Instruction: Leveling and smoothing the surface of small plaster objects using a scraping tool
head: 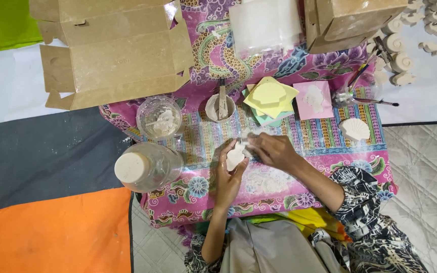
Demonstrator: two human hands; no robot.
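My left hand (227, 177) holds a small white plaster piece (236, 154) over the patterned pink cloth (330, 151). My right hand (274, 149) rests its fingers on the top of that same piece, pinching its upper edge. Just beyond the hands stand a small bowl with a stick in it (220, 107), a stack of yellow and green shell-shaped moulds (270, 99) and a pink mould (313, 99). A finished white shell cast (355, 129) lies to the right.
A clear plastic jar on its side (147, 167) and a clear cup with white residue (159, 118) sit at the left. Flat cardboard boxes (112, 50) lie at the back, brushes (365, 98) and several white casts (400, 55) at the back right.
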